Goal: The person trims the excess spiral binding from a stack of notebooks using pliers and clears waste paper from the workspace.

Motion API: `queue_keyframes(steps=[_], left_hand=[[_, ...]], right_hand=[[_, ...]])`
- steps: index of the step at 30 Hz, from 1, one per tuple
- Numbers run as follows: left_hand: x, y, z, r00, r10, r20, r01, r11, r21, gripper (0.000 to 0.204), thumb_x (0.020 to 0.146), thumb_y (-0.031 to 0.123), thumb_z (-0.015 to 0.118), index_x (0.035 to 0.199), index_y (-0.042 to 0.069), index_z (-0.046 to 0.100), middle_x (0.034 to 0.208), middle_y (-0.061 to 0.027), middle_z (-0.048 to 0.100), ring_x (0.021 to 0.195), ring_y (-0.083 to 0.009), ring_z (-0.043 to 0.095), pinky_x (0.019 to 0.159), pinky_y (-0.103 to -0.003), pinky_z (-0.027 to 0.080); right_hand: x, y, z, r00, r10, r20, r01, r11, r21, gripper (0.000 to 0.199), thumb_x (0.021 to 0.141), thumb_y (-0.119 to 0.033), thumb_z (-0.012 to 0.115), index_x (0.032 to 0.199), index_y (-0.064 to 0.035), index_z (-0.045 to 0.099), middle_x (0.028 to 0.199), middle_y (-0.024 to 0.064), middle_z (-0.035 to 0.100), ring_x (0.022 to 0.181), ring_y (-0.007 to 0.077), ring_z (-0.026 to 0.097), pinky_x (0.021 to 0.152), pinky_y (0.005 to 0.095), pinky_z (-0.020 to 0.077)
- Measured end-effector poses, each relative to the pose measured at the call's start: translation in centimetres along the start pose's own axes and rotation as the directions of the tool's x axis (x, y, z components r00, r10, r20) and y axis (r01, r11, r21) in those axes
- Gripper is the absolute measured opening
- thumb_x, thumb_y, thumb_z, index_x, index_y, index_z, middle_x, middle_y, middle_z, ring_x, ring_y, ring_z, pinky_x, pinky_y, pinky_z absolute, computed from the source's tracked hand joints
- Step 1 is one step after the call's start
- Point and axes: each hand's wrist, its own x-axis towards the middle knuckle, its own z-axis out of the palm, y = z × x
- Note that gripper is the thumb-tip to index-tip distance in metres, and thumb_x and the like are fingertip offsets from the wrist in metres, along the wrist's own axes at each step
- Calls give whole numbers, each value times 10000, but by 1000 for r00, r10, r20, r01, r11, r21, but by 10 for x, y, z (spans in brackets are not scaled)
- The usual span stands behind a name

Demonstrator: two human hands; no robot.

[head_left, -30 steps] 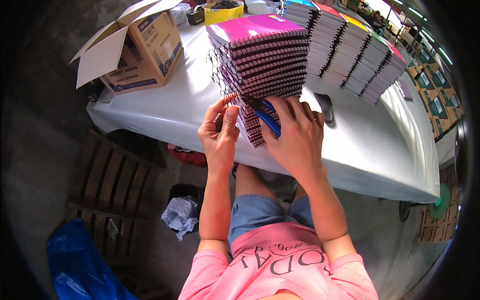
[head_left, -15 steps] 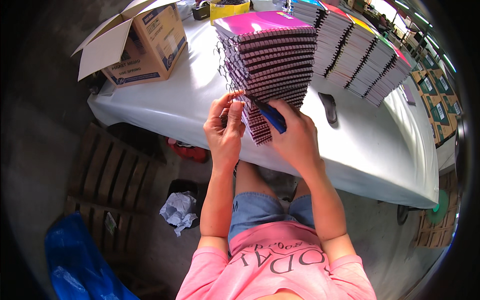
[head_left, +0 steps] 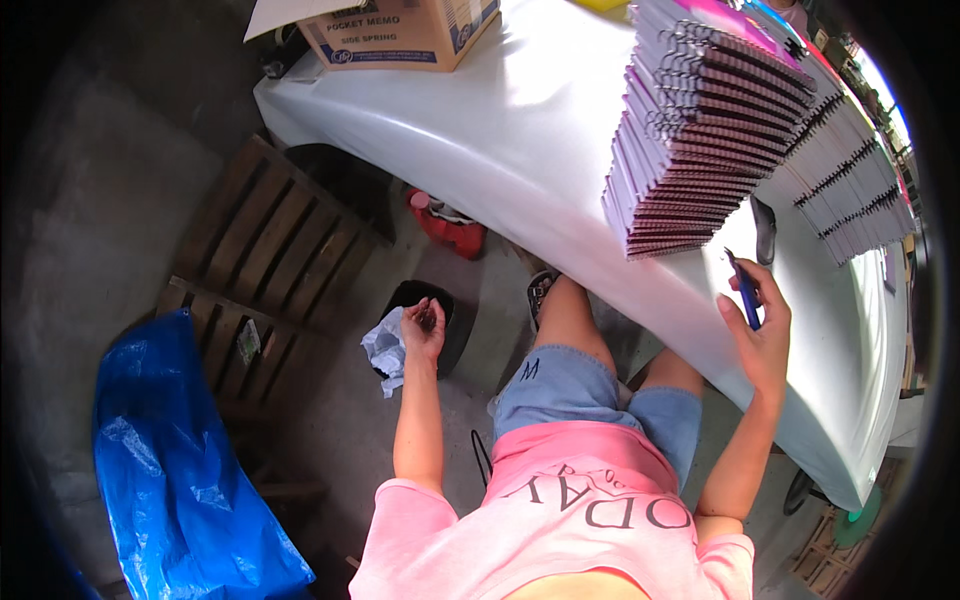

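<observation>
Right fingers [head_left: 768, 284] close round one cutter [head_left: 747, 293]. Left fingers [head_left: 438, 318] half-curl over one bin [head_left: 459, 335], their hold unclear. White surface [head_left: 540, 180] ahead, grey floor [head_left: 335, 455] below.

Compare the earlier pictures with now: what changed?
The left hand left the purple-covered spiral-notebook stack, moving down-left to the black bin; its contents are unclear. The right hand drew back, still holding blue-handled pliers. The stack stays on the white-covered table.

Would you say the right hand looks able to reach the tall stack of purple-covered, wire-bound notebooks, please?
Probably yes: nothing visible blocks the right hand from the nearby notebook stack, though it holds a blue-handled tool.
</observation>
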Motion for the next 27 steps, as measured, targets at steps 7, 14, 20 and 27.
queue_keyframes(steps=[7,14,20,27], left_hand=[[51,32,-14,965,89,-247,-16,959,284,600,857,494,458,1262,52,431,1368,-180,331,1255,-391,314,945,-719,204],[46,57,9,972,120,-202,-26,909,416,842,827,581,478,1463,132,157,1535,-85,55,1399,-343,33,968,-720,104],[-31,6,122,851,358,384,-524,617,588,427,873,348,578,1227,116,524,1234,-42,506,1149,-199,454,925,-418,378],[-219,-88,267,261,173,950,-833,537,131,514,834,221,631,1289,35,484,1161,-103,537,1035,-175,550,811,-281,462]], right_hand=[[-13,19,-2,995,96,-31,-96,995,0,406,806,-175,700,1152,-11,567,960,77,619,916,144,577,842,266,435],[-21,14,-8,993,105,-58,-104,994,20,381,789,-78,666,1151,-18,564,997,66,608,946,148,572,850,270,431],[-14,-13,2,993,-12,-118,5,998,-60,371,721,29,603,1089,-6,575,910,99,586,871,195,579,829,287,449],[9,-47,21,968,-208,-142,159,943,-291,446,806,-344,659,1188,-130,571,964,76,580,909,253,543,842,390,377]])
